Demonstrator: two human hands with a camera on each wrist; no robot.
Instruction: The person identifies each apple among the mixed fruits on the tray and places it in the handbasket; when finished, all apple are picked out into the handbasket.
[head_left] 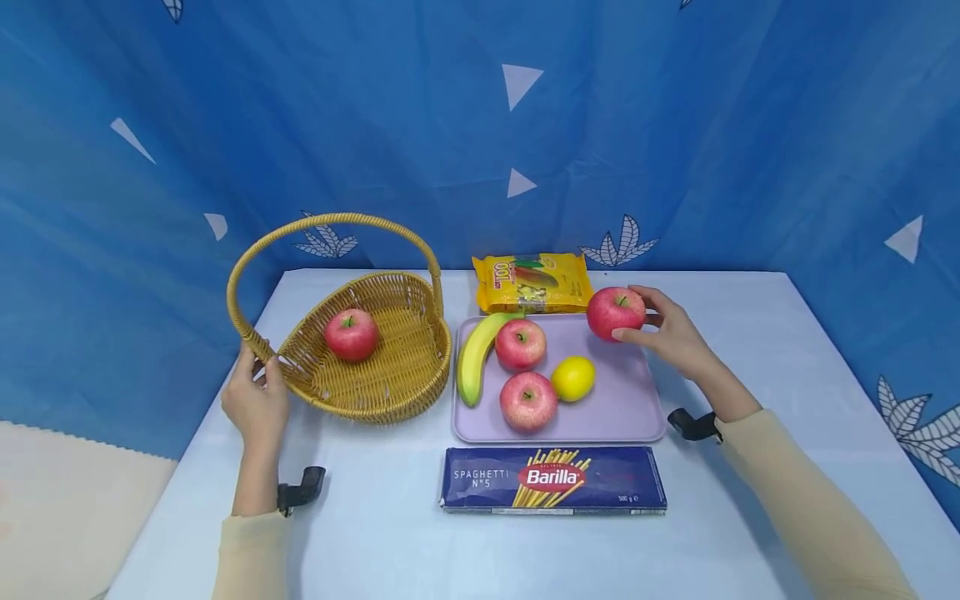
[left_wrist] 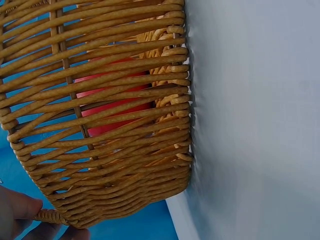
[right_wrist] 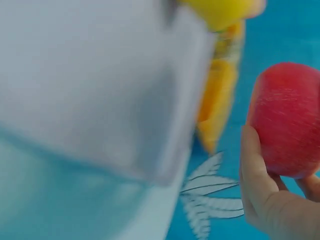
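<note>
Your hands are well apart, each engaged. Your left hand [head_left: 257, 398] pinches the lower left end of the handle on the golden-brown woven wicker basket [head_left: 401, 410], which stands upright on the white surface [head_left: 375, 533]. A round red apple [head_left: 352, 335] lies inside it, left of centre, to the right of your left hand; the left wrist view shows its red through the weave.

Your right hand [head_left: 671, 337] grips a second round red apple [head_left: 613, 312] between thumb and fingers. From the head view, this fruit overlaps the far right corner of the pale lilac rectangular tray [head_left: 615, 408]; the right wrist view shows it apart from the tray.

To the left of your right hand, the tray bears a curved yellow banana [head_left: 477, 358], two pinkish-red apples [head_left: 528, 402] and an oval yellow lemon [head_left: 573, 379]. A yellow plastic packet [head_left: 534, 283] lies behind the tray; a dark blue cardboard spaghetti box [head_left: 553, 481] lies in front.
</note>
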